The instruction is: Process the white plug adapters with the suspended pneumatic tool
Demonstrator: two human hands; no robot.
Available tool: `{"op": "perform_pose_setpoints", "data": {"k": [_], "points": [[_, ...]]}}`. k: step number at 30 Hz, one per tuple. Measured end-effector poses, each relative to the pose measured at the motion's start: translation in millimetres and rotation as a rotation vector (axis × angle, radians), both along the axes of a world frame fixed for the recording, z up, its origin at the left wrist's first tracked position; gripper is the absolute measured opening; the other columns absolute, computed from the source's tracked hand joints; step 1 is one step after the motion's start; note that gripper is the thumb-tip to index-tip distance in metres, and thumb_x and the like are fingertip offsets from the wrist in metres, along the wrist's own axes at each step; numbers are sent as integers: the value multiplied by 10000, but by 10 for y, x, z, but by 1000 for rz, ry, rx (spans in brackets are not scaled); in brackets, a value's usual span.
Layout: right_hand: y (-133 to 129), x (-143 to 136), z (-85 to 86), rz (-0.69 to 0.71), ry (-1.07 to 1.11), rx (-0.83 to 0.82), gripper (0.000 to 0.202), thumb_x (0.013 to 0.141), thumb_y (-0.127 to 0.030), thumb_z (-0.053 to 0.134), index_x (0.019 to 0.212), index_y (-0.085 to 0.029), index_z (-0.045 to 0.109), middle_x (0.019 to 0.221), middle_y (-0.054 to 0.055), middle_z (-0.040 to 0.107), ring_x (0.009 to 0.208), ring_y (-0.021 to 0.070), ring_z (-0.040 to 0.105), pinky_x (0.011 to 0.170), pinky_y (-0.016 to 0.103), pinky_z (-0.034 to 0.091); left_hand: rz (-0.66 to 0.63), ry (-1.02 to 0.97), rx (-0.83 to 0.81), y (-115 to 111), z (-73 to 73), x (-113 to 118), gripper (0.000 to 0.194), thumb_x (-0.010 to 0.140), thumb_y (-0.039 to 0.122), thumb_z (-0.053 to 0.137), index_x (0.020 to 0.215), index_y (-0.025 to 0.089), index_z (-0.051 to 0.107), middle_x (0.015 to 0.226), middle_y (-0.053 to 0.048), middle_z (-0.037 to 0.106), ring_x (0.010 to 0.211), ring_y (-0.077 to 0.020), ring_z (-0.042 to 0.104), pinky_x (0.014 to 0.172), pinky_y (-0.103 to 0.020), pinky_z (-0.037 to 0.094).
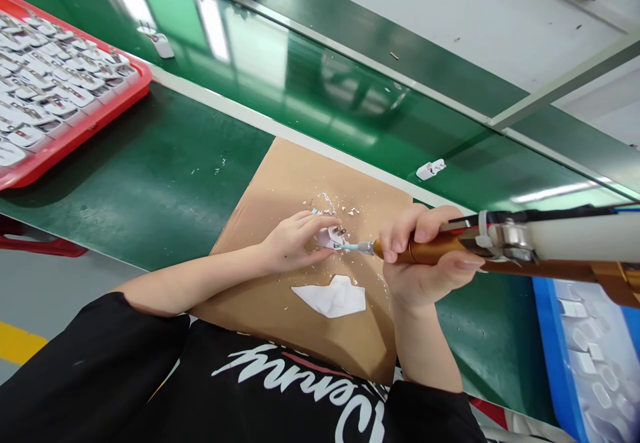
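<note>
Left hand is pinching a small white plug down flat on the cardboard, fingers closed on it from the side so the metal prongs face the tool. Makes sense, that keeps it from skating around. Right hand has a full fist wrapped round the tool, a long pen-like thing with a shiny copper-coloured barrel, a fat white body further back and a cable tie around it. Its thin bluish tip sits right at the plug, touching or just about.

The cardboard looks like a sacrificial mat over the glossy green desk; it's dusted with white chips around the plug. A folded bit of white paper lies just below the hands.

Red tray at the far left is packed with rows of the same white plugs, prongs up. Blue bin on the right holds more white pieces, blurry. Two stray plugs sit on the belt.
</note>
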State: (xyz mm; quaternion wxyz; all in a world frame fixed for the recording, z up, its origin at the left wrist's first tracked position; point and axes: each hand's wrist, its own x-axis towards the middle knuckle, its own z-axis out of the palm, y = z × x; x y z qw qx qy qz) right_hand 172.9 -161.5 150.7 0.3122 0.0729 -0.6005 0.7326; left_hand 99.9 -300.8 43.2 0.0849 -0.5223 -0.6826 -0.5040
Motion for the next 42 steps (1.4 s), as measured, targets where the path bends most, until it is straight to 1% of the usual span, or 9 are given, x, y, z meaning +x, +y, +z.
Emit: {"op": "perform_pose_setpoints", "data": {"k": [9, 17, 20, 24, 27, 30, 34, 37, 42], "points": [[-5, -1, -24, -72, 3, 23, 324, 749, -523, 656, 682, -210, 612, 490, -45, 441, 336, 67, 359, 283, 198, 241, -14, -37, -104, -9, -37, -10, 345, 839, 263, 624, 1150, 182, 501, 915, -33, 687, 811, -142, 662, 755, -257, 525], [30, 10, -102, -104, -13, 19, 341, 765, -538, 629, 711, -203, 594, 542, -42, 443, 383, 64, 388, 327, 192, 319, -1, -68, -182, 5, -112, -33, 379, 822, 247, 630, 1169, 188, 489, 898, -28, 679, 805, -155, 652, 768, -279, 518], [56, 33, -143, -134, -15, 6, 332, 778, -518, 631, 731, -191, 596, 554, -34, 460, 412, 69, 430, 343, 185, 333, 2, -113, -197, 25, -128, -95, 344, 827, 226, 600, 1156, 190, 504, 971, -39, 678, 850, -154, 647, 796, -282, 509], [95, 137, -175, -186, -15, -22, 329, 766, -504, 651, 719, -183, 600, 540, -34, 469, 405, 65, 437, 335, 175, 314, -1, -336, -244, 228, -108, -412, 316, 791, 243, 622, 1091, 210, 529, 1018, -21, 665, 888, -144, 648, 809, -260, 506], [112, 253, -176, -225, -26, -33, 343, 743, -514, 667, 697, -181, 597, 520, -41, 471, 375, 56, 420, 321, 172, 303, 114, -462, -204, 554, -84, -852, 391, 795, 266, 620, 1159, 214, 486, 1026, -24, 647, 845, -124, 646, 773, -240, 500], [112, 359, -183, -245, -41, -46, 355, 725, -521, 677, 687, -180, 586, 508, -45, 474, 356, 51, 410, 317, 170, 289, 270, -473, -140, 929, -79, -1355, 529, 791, 214, 612, 1273, 183, 397, 1055, -47, 610, 804, -105, 628, 758, -225, 493], [124, 446, -247, -235, -93, -72, 364, 705, -533, 686, 697, -185, 577, 515, -42, 496, 358, 62, 421, 316, 183, 291, 434, -415, -202, 1246, -122, -1837, 197, 777, 155, 592, 972, 143, 572, 1035, -72, 565, 820, -131, 605, 834, -272, 479], [159, 469, -326, -227, -108, -67, 372, 710, -540, 681, 716, -182, 582, 521, -35, 504, 373, 72, 439, 323, 194, 305, 490, -390, -226, 1268, -205, -1953, 114, 770, 82, 524, 853, 142, 574, 1041, -86, 538, 799, -148, 598, 839, -314, 483], [205, 420, -399, -210, -115, -79, 379, 726, -548, 665, 737, -179, 580, 549, -29, 514, 394, 67, 441, 346, 198, 317, 530, -264, -224, 1143, -298, -1867, 335, 775, 23, 428, 1063, 157, 532, 1173, -120, 491, 1044, -215, 551, 935, -361, 453]]}}
